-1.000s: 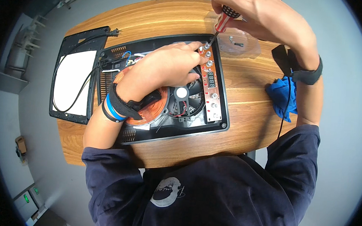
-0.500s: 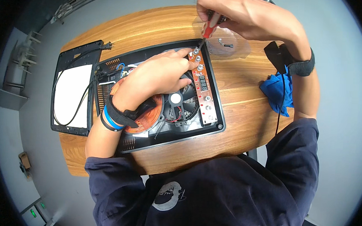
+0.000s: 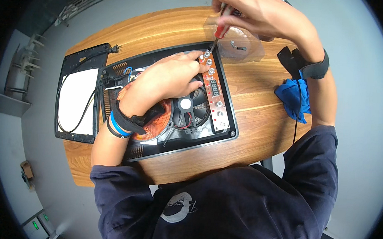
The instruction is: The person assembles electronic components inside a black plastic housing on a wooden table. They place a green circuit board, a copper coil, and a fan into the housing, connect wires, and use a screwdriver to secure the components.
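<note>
An opened induction cooker base (image 3: pixel 185 147) lies on the wooden table, its copper coil (image 3: pixel 159 122) and black cooling fan (image 3: pixel 199 103) exposed. Along its right side runs a narrow brown control circuit board (image 3: pixel 214 92) with a small digit display and several round buttons. My left hand (image 3: pixel 172 77) reaches across the coil, fingers spread, the fingertips resting on the board's far end. Gripped in my right hand (image 3: pixel 253 14) is a red-and-clear-handled screwdriver (image 3: pixel 222 29). Its shaft slants down to the far end of the board, where the tip meets the housing; the screw itself is too small to make out.
A clear plastic dish (image 3: pixel 247 42) with small dark parts stands beyond the cooker's right corner. A crumpled blue cloth (image 3: pixel 293 99) lies at the table's right. On the left are the cooker's detached black panel (image 3: pixel 77 100) and a power cord (image 3: pixel 90 105).
My right hand has turned slightly with the screwdriver, and its wrist has shifted a little. The screwdriver tip stays at the board's far end. My left hand has barely moved.
</note>
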`<state>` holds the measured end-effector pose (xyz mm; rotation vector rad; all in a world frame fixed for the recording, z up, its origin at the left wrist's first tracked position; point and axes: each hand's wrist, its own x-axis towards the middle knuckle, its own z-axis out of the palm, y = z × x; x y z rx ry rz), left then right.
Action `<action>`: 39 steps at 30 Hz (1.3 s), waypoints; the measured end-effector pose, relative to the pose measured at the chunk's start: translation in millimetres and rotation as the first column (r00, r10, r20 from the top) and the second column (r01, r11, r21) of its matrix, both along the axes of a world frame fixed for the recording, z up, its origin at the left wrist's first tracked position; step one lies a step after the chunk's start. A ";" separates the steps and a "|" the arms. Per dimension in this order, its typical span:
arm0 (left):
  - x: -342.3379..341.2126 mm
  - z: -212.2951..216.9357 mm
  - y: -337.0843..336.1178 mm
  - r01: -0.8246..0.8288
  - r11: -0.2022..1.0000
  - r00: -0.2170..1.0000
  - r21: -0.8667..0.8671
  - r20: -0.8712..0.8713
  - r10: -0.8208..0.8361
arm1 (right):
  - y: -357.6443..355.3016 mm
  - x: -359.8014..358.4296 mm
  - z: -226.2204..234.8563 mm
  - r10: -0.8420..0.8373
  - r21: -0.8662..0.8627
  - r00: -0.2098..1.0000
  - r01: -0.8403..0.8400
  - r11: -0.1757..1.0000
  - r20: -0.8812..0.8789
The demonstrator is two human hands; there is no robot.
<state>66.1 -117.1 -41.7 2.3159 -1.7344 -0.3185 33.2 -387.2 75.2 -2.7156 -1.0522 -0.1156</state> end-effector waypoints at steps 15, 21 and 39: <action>-1.9 0.0 1.3 0.005 1.000 1.000 -0.022 0.004 -0.005 | 17.2 -27.0 9.2 -0.198 -0.195 0.953 0.244 0.950 0.228; -3.4 2.2 0.1 -0.004 1.000 1.000 -0.002 -0.001 0.004 | 0.8 -12.8 3.5 0.070 0.087 0.998 -0.069 0.994 -0.002; -3.8 -3.5 -0.3 -0.014 1.000 1.000 -0.024 0.012 0.014 | 12.9 -21.1 2.8 -0.028 -0.010 0.987 0.030 1.000 0.159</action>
